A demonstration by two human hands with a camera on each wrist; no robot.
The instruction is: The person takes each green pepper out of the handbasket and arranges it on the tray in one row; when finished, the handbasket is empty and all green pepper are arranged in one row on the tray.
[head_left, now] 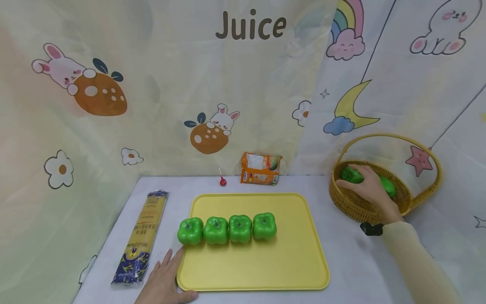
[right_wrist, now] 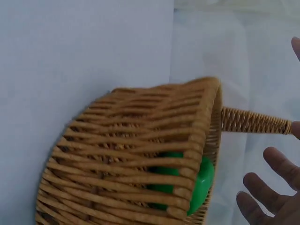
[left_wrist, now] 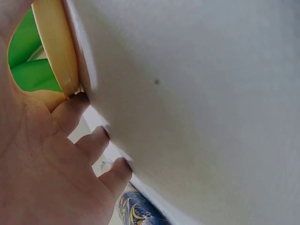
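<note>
Four-lobed green bell peppers (head_left: 240,229) stand in a row of several on a yellow tray (head_left: 250,270); the leftmost overlaps the tray's left rim. My left hand (head_left: 164,278) rests at the tray's front left corner, fingers spread on the table and thumb along the front edge. Over a wicker basket (head_left: 341,202) at the right, my right hand (head_left: 366,185) reaches in, thumb and forefinger either side of a green bell pepper (head_left: 350,175). Its fingers look spread in the right wrist view, with no grip visible. Another green bell pepper (head_left: 388,187) lies deeper in the basket.
A spaghetti packet (head_left: 141,236) lies left of the tray. Behind the tray are a red lollipop (head_left: 222,181) and an orange snack packet (head_left: 261,169) against the printed curtain. The basket's tall handle (head_left: 391,135) arches over its opening.
</note>
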